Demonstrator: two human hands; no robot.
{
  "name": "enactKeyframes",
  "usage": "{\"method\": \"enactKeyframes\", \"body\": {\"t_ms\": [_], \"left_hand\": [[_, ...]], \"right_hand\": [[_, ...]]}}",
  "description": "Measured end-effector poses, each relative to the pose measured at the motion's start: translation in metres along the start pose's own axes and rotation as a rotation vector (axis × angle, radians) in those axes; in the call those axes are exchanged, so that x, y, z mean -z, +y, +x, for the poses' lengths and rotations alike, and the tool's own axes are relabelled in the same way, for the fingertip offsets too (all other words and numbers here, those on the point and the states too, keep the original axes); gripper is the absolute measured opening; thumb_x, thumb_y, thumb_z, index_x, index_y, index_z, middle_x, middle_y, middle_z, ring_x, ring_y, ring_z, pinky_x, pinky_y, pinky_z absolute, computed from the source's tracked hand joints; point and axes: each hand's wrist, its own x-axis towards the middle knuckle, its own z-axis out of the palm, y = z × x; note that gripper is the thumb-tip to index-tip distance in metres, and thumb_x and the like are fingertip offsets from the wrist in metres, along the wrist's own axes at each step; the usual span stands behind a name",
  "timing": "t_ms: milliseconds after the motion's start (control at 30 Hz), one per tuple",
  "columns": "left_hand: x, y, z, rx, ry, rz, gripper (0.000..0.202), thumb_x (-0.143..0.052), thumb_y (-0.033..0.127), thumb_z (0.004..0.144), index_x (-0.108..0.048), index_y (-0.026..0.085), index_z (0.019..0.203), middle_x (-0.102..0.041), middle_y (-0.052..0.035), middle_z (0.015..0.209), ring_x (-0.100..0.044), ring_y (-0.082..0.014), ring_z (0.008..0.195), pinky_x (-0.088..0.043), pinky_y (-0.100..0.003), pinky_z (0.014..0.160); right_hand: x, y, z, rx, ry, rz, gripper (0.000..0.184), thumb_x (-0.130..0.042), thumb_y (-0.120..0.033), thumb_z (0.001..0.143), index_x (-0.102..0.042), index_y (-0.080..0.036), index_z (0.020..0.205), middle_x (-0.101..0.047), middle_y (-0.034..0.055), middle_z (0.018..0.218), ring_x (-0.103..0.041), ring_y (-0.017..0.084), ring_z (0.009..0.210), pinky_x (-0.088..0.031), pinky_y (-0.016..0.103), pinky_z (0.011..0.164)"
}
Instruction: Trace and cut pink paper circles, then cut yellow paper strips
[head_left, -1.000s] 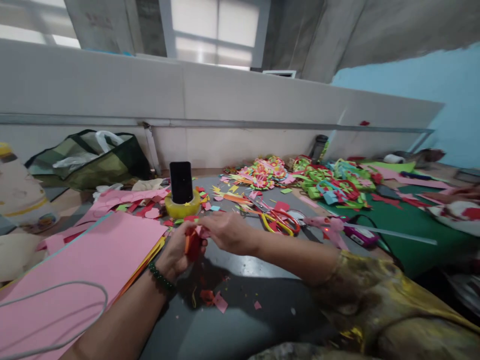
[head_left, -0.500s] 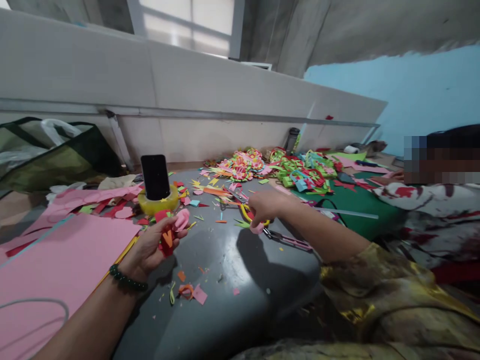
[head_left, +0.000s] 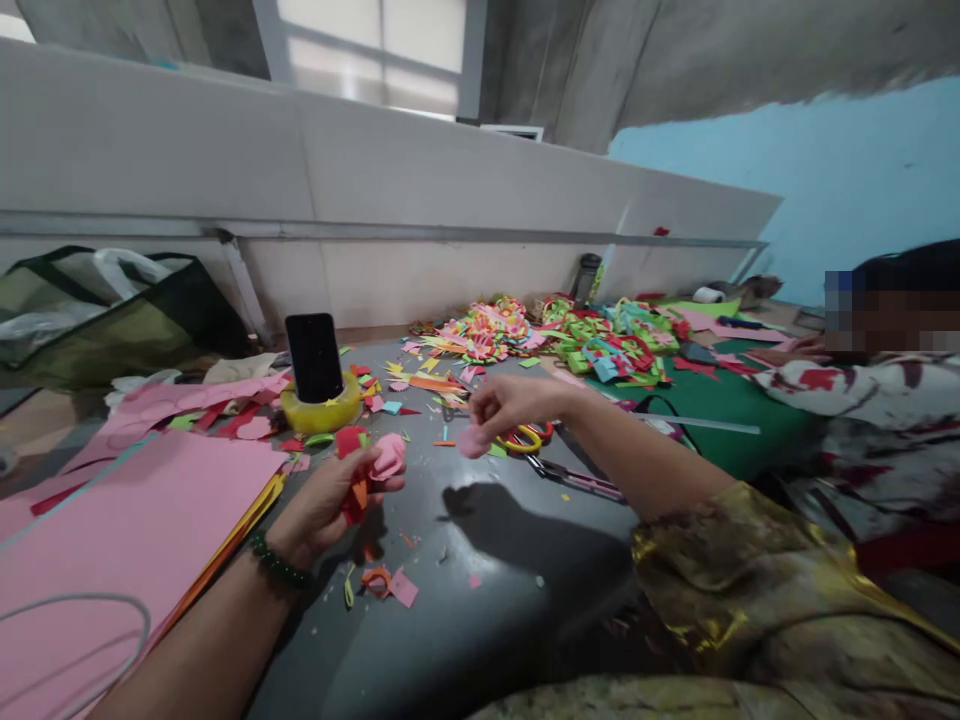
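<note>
My left hand [head_left: 324, 500] is closed round a small paper flower [head_left: 373, 466] of pink, red and orange pieces, held above the grey table [head_left: 465, 610]. My right hand [head_left: 506, 402] hovers over the table's middle and pinches a small round pink paper piece [head_left: 473, 441] between thumb and fingers. Yellow-and-red handled scissors [head_left: 525, 438] lie just behind that hand. A craft knife [head_left: 579, 481] with a pink body rests beside my right forearm.
A black phone [head_left: 314, 356] stands in a yellow tape roll [head_left: 320, 411]. Pink paper sheets [head_left: 120, 520] cover the left. Finished paper flowers [head_left: 487, 335] and green cut pieces [head_left: 607, 350] pile at the back. Another person [head_left: 870, 400] sits at the right by a green sheet [head_left: 720, 410].
My right hand left the paper flower, reached to the scissors, then came back a little holding a pink paper piece. My view swung to the right.
</note>
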Motion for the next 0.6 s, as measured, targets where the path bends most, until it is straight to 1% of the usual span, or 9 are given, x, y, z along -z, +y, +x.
{"method": "enactKeyframes", "body": {"t_ms": [67,100,200,267,367,433,467,533,600], "left_hand": [[-0.004,-0.006,0.000,0.031,-0.029,0.016,0.020,-0.050,0.010,0.087,-0.056,0.010,0.068,-0.063,-0.0034,0.059,-0.067,-0.0157,0.053,-0.044,-0.013,0.032],[-0.007,-0.008,0.000,0.047,-0.042,0.021,0.018,-0.051,0.010,0.087,-0.057,0.010,0.069,-0.064,-0.0045,0.060,-0.067,-0.0161,0.052,-0.044,-0.013,0.031],[-0.014,-0.013,-0.003,0.086,-0.094,0.010,0.021,-0.048,0.023,0.091,-0.060,0.008,0.081,-0.067,-0.0086,0.066,-0.066,-0.0168,0.049,-0.045,-0.017,0.031],[-0.016,-0.013,-0.005,0.093,-0.121,-0.015,0.029,-0.044,0.032,0.093,-0.061,0.009,0.090,-0.067,-0.0093,0.069,-0.065,-0.0154,0.048,-0.046,-0.017,0.032],[-0.015,-0.010,-0.009,0.085,-0.119,-0.044,0.020,-0.047,0.025,0.092,-0.060,0.009,0.092,-0.066,-0.0067,0.068,-0.063,-0.0110,0.046,-0.046,-0.014,0.035],[-0.012,-0.006,-0.010,0.067,-0.097,-0.056,0.015,-0.049,0.018,0.091,-0.060,0.009,0.091,-0.066,-0.0057,0.069,-0.063,-0.0092,0.046,-0.047,-0.013,0.037],[-0.010,-0.004,-0.010,0.054,-0.085,-0.061,0.014,-0.049,0.017,0.091,-0.060,0.009,0.091,-0.067,-0.0057,0.070,-0.063,-0.0090,0.047,-0.047,-0.012,0.037],[-0.008,-0.002,-0.009,0.032,-0.064,-0.067,0.013,-0.050,0.016,0.090,-0.061,0.009,0.090,-0.068,-0.0061,0.072,-0.064,-0.0094,0.048,-0.047,-0.013,0.037],[-0.007,-0.001,-0.009,0.028,-0.051,-0.067,0.013,-0.051,0.016,0.089,-0.061,0.008,0.087,-0.068,-0.0072,0.071,-0.064,-0.0104,0.049,-0.047,-0.013,0.036]], "right_hand": [[-0.018,-0.010,0.013,0.066,-0.025,0.246,0.029,-0.073,-0.039,0.064,-0.057,-0.016,0.073,-0.059,-0.0036,0.062,-0.052,0.007,0.053,-0.039,0.018,0.049],[-0.028,-0.015,0.020,0.076,-0.025,0.308,0.029,-0.073,-0.039,0.064,-0.056,-0.017,0.073,-0.059,-0.0039,0.061,-0.052,0.007,0.052,-0.038,0.018,0.047],[-0.056,-0.030,0.039,0.113,0.005,0.318,0.023,-0.071,-0.034,0.066,-0.058,-0.016,0.073,-0.059,-0.0043,0.059,-0.051,0.007,0.050,-0.037,0.017,0.045],[-0.064,-0.038,0.046,0.160,0.041,0.253,0.019,-0.069,-0.030,0.068,-0.061,-0.014,0.073,-0.060,-0.0033,0.060,-0.052,0.007,0.052,-0.038,0.017,0.046],[-0.050,-0.044,0.045,0.187,0.047,0.089,0.024,-0.062,-0.030,0.076,-0.065,-0.013,0.093,-0.067,0.0014,0.076,-0.058,0.008,0.061,-0.043,0.018,0.052],[-0.030,-0.040,0.038,0.126,0.100,-0.160,0.031,-0.054,-0.030,0.084,-0.061,-0.014,0.110,-0.069,0.0050,0.092,-0.061,0.009,0.069,-0.044,0.018,0.057],[-0.021,-0.035,0.033,0.080,0.143,-0.314,0.031,-0.051,-0.029,0.086,-0.062,-0.015,0.111,-0.069,0.0057,0.096,-0.062,0.010,0.072,-0.044,0.019,0.059],[-0.011,-0.021,0.024,-0.013,0.165,-0.510,0.023,-0.055,-0.025,0.081,-0.069,-0.014,0.095,-0.071,0.0066,0.087,-0.062,0.013,0.072,-0.043,0.021,0.061],[-0.015,-0.005,0.019,-0.094,0.130,-0.614,0.014,-0.065,-0.024,0.070,-0.071,-0.013,0.076,-0.070,0.0083,0.074,-0.063,0.018,0.069,-0.043,0.025,0.059]]}}
